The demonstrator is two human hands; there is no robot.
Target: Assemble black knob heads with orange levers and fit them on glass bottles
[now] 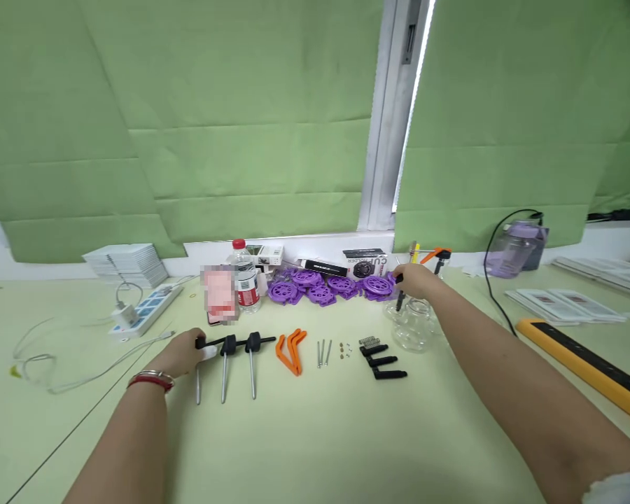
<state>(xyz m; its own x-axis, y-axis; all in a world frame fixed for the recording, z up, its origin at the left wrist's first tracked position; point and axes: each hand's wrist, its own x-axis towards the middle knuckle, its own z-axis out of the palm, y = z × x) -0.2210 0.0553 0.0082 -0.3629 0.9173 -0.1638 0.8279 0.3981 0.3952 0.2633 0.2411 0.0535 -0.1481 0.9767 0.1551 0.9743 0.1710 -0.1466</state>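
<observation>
My left hand [181,352] is closed round the leftmost of three black-headed metal rods. The other two rods [224,371] [253,367] lie beside it, their black heads in a row. My right hand [417,280] reaches to the back right, its fingers closed on a small black part [399,278] that they mostly hide. Clear plastic containers [414,325] stand just under that hand. Between my hands lie orange V-shaped handles [292,351], thin metal pins [324,353], small brass pieces [341,350], springs [369,342] and black plastic handles [383,361].
Several purple round plastic parts [321,294] are heaped along the back. A red-capped bottle [248,280] and a pink pixelated item [221,294] stand left of them. A power strip [147,313] with cables lies far left. A yellow-and-black bar [582,360] lies right, near a purple jug [512,252].
</observation>
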